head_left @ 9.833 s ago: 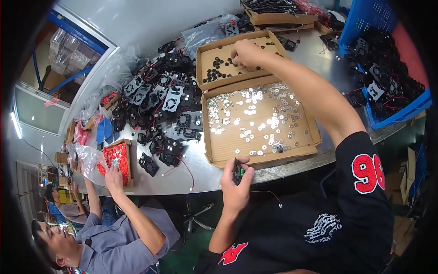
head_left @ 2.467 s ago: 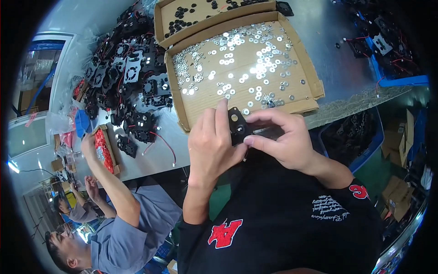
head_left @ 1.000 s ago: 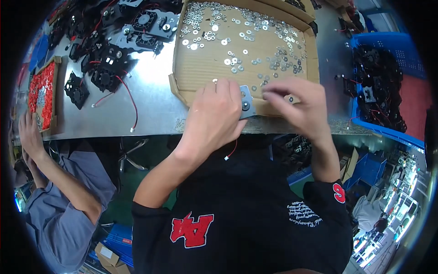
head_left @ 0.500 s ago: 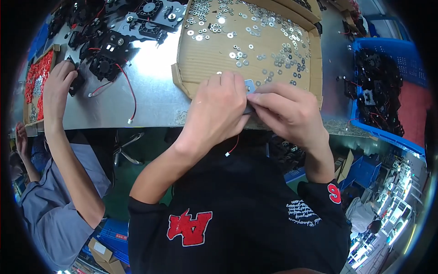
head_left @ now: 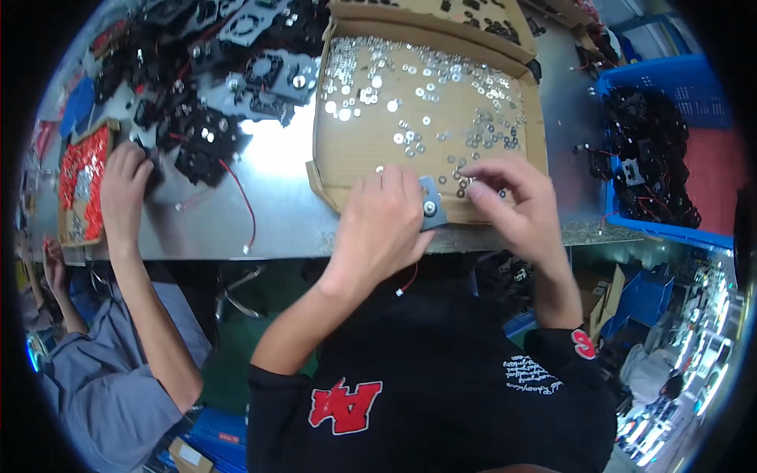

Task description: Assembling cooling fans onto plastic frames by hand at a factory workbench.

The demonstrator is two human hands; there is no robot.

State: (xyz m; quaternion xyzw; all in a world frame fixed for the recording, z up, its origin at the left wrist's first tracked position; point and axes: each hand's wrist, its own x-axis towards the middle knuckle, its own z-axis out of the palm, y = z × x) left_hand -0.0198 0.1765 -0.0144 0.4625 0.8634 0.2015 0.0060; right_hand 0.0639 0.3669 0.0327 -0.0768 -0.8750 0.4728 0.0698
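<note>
My left hand (head_left: 380, 221) is closed around a cooling fan on a grey metal bracket (head_left: 433, 217), at the front edge of the cardboard tray. Most of that part is hidden behind my fingers. A round washer-like piece shows on the bracket, and a red wire with a white plug hangs below it. Just to the right, my right hand (head_left: 520, 205) hovers over the tray's near right part, thumb and forefinger apart. Loose metal washers (head_left: 487, 140) lie right beyond its fingertips. Nothing shows between those fingers.
The shallow cardboard tray (head_left: 347, 158) holds scattered washers and nuts. Black fans with brackets (head_left: 260, 79) pile up at the back left. A blue crate (head_left: 670, 229) of fan parts stands right. At left, a co-worker's hand (head_left: 126, 185) is beside a box of red parts (head_left: 85, 169).
My right hand has left the bracket and moved a little right, its fingers parting. The bracket's round piece is now uncovered. The whole view has shifted, with the table lower in it.
</note>
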